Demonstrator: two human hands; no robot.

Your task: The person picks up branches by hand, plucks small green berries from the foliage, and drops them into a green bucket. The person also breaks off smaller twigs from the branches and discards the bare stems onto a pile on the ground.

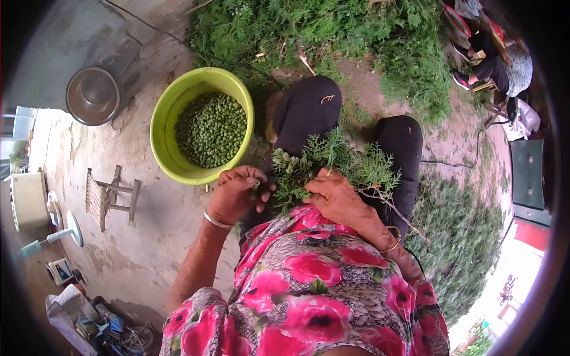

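My right hand (338,197) is closed around a leafy evergreen sprig (380,169) lying across my lap, its bare twig pointing to the lower right. Pale green cones (285,163) cluster at the sprig's left end. My left hand (236,194) is beside the sprig, its fingers curled in with a small bit of green showing between them, apparently a cone. Just beyond that hand is a yellow-green tub (159,133), with many small green cones (211,130) piled inside.
Cut evergreen branches (320,29) heap up ahead, and more (457,249) lie at the right. A metal basin (92,96) and a small wooden stool (110,199) are on the left. Another person (496,62) sits at the far upper right. A fan (72,228) stands far left.
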